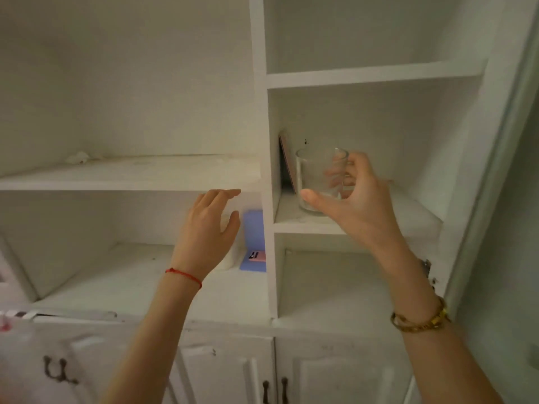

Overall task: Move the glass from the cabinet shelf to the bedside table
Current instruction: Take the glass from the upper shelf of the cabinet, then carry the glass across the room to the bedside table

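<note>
A clear, empty glass (315, 176) stands in the right-hand compartment of a white cabinet, on its shelf (294, 221). My right hand (358, 202) is wrapped around the glass, thumb across the front near its base and fingers behind it. Whether the glass still touches the shelf I cannot tell. My left hand (210, 231) is raised in front of the left compartment with fingers spread, holding nothing. The bedside table is not in view.
A thin pinkish board (287, 161) leans against the compartment's left wall just behind the glass. A blue folded item (253, 243) with a pink card sits in the lower left compartment. Closed cabinet doors (227, 371) with dark handles lie below. An open cabinet door (495, 158) frames the right side.
</note>
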`<state>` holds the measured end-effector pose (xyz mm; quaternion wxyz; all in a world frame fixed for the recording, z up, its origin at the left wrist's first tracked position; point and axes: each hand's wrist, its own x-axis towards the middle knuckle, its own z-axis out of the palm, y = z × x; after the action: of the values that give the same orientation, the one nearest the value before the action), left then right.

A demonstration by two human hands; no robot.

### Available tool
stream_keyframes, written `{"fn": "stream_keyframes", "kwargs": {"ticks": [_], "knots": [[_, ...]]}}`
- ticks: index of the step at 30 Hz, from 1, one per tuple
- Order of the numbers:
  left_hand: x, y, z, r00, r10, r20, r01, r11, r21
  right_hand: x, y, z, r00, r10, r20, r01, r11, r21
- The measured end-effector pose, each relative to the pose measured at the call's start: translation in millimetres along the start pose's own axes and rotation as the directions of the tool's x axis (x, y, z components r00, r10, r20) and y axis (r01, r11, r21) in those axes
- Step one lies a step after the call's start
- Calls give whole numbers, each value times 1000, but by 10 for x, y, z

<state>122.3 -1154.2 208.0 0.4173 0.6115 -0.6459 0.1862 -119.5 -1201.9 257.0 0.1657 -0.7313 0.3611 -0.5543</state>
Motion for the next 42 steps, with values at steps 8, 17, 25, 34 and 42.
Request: {"fn": "stream_keyframes", "kwargs": {"ticks": [8, 17, 25, 34, 42], "knots": [[-766, -76, -1, 995, -62, 77, 63, 998, -1, -663, 366, 291, 981, 118, 155, -127, 991, 51], [-1610, -104, -51, 945, -261, 196, 250, 965, 81, -1286, 686, 511, 938, 207, 276, -244, 964, 105], [-2371, -100, -146, 857, -436, 277, 403, 900, 167, -1799, 832, 653, 898, 232, 374, -294, 949, 117], [-2954, 97, -272, 767, -593, 247, 545, 804, 237, -2228, 948, 742, 816, 243, 525, -344, 933, 102], [-3317, 265, -340, 692, -698, 185, 648, 713, 269, -2380, 943, 945, 756, 174, 631, -335, 931, 145]]}}
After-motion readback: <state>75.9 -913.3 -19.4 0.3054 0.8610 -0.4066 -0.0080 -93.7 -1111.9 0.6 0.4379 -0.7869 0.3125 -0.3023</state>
